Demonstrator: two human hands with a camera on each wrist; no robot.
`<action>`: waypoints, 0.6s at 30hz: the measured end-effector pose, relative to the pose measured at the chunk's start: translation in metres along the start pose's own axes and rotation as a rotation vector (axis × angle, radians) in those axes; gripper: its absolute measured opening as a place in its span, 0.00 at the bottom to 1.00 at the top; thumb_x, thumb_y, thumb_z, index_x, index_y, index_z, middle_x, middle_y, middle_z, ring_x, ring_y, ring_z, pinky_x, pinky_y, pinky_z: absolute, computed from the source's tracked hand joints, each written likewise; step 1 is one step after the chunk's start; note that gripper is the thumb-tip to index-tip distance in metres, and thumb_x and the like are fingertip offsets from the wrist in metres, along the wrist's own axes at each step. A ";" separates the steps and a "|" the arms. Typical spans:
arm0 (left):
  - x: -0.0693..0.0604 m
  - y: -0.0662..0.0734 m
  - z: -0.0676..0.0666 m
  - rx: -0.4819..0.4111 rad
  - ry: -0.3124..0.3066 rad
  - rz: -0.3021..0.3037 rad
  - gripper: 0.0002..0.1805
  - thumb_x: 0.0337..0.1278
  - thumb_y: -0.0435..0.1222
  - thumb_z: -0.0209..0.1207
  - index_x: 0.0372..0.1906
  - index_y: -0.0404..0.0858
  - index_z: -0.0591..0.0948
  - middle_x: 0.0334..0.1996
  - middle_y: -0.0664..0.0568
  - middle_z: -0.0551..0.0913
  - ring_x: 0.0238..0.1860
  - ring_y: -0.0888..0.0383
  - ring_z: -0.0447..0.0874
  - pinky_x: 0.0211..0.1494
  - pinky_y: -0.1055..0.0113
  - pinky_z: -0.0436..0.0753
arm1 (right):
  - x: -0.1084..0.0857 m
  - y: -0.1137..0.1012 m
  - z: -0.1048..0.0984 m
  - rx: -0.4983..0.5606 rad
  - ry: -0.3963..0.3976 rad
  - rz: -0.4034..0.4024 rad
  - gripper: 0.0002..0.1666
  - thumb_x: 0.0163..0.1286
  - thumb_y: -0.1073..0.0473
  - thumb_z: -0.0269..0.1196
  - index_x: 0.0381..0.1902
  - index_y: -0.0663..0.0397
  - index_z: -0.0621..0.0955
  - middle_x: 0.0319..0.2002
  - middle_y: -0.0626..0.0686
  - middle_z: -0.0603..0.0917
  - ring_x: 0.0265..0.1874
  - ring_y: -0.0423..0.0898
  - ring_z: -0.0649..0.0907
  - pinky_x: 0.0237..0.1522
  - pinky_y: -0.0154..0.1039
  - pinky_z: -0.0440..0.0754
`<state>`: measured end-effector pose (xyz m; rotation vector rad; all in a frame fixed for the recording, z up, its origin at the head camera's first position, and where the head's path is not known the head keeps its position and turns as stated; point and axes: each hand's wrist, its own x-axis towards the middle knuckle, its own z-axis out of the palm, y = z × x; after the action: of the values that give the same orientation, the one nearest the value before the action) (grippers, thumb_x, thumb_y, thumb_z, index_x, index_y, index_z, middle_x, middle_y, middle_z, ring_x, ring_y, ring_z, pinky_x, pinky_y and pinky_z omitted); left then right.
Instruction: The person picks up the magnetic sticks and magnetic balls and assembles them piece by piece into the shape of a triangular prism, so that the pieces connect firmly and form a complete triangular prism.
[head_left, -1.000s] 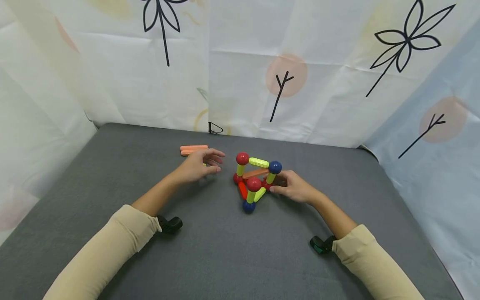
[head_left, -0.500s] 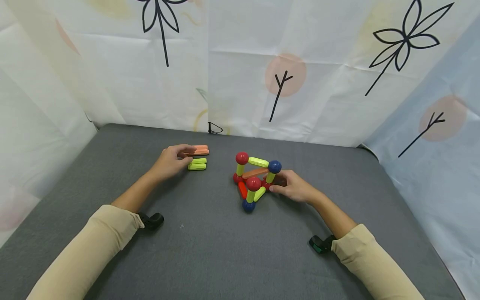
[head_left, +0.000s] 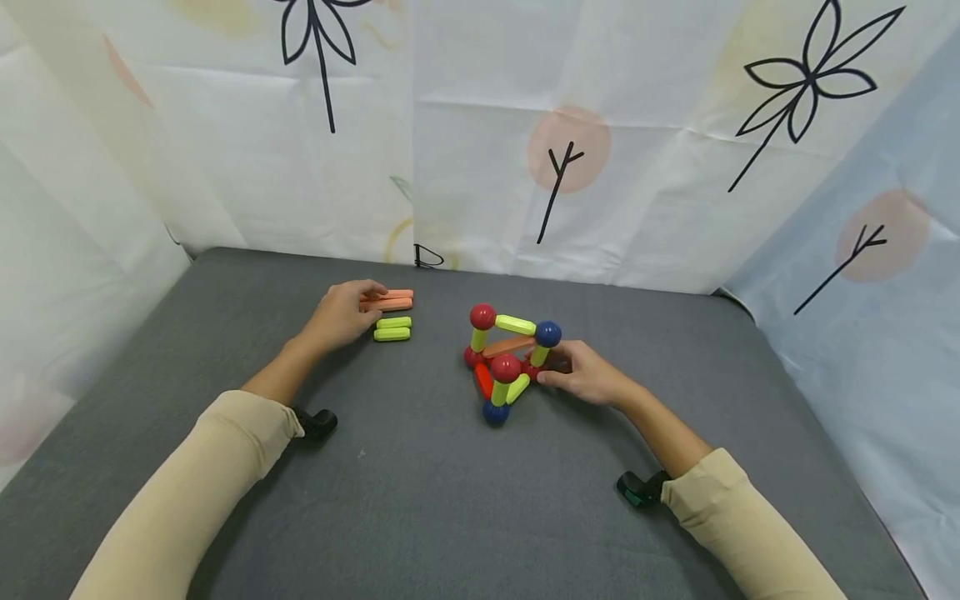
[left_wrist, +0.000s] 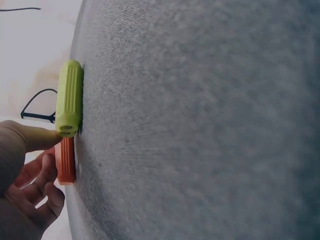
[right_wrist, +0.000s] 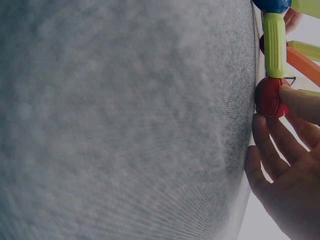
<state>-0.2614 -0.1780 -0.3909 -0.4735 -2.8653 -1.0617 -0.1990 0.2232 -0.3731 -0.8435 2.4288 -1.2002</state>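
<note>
At the back left, two orange magnetic sticks (head_left: 397, 304) lie side by side, and my left hand (head_left: 341, 315) pinches their left end between thumb and fingers. Two lime-green magnetic sticks (head_left: 393, 334) lie just in front; in the left wrist view a green stick (left_wrist: 69, 97) partly hides an orange stick (left_wrist: 65, 160). Right of them stands a frame of magnetic sticks and balls, with a red ball (head_left: 506, 368) and a blue ball (head_left: 548, 334) on green uprights. My right hand (head_left: 588, 375) holds its lower right red ball (right_wrist: 270, 97) between thumb and fingers.
A grey cloth-covered table (head_left: 465, 517) lies under everything. Behind it hangs a white printed curtain (head_left: 480, 167), meeting the table's back edge. Each wrist wears a black camera, such as the left one (head_left: 318, 424).
My left hand has moved left from beside the frame to the orange sticks, uncovering the green ones. The right hand stays at the frame's red ball.
</note>
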 end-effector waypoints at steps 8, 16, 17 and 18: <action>0.000 0.007 -0.001 0.172 0.008 -0.055 0.15 0.66 0.33 0.61 0.56 0.33 0.82 0.47 0.38 0.83 0.47 0.42 0.79 0.46 0.45 0.77 | -0.001 0.000 0.001 0.006 -0.004 0.007 0.20 0.70 0.66 0.64 0.58 0.66 0.78 0.51 0.60 0.84 0.52 0.55 0.82 0.54 0.50 0.79; -0.008 0.014 -0.003 0.045 0.148 0.070 0.18 0.64 0.31 0.62 0.58 0.29 0.79 0.45 0.37 0.84 0.42 0.43 0.82 0.41 0.49 0.79 | -0.001 -0.002 0.001 0.011 -0.010 0.004 0.20 0.70 0.66 0.63 0.58 0.66 0.78 0.51 0.60 0.83 0.51 0.56 0.82 0.53 0.51 0.79; -0.009 0.017 -0.002 0.009 0.153 0.082 0.18 0.65 0.31 0.62 0.58 0.29 0.79 0.44 0.38 0.84 0.41 0.44 0.83 0.40 0.51 0.79 | -0.001 -0.001 0.001 0.010 -0.010 0.003 0.19 0.70 0.66 0.63 0.58 0.66 0.78 0.51 0.60 0.83 0.51 0.56 0.82 0.53 0.50 0.79; -0.011 0.022 -0.001 -0.042 0.144 0.092 0.18 0.65 0.32 0.61 0.58 0.30 0.79 0.46 0.39 0.85 0.40 0.45 0.83 0.39 0.52 0.79 | -0.001 -0.001 0.001 0.009 -0.010 0.002 0.19 0.70 0.66 0.63 0.58 0.66 0.78 0.51 0.60 0.83 0.51 0.56 0.82 0.53 0.50 0.79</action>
<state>-0.2444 -0.1663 -0.3778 -0.5040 -2.6742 -1.0952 -0.1974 0.2225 -0.3727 -0.8426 2.4139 -1.2029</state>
